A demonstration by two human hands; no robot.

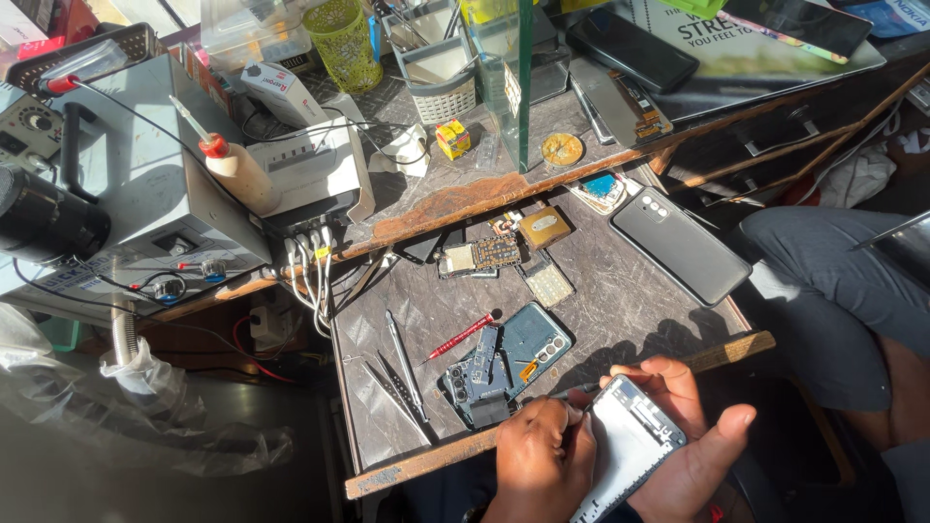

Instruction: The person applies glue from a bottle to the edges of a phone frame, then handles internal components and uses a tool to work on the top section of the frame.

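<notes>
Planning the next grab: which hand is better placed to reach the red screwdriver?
Left hand: it lies nearer the red screwdriver, though pinching a thin tool; the right hand cradles the phone.

A red-handled screwdriver lies mid-frame beside a dark teal phone back. Right of centre sits a dark grey phone cover. At the top stands a lime-green mesh basket, with a small yellow-and-red box below it.
</notes>
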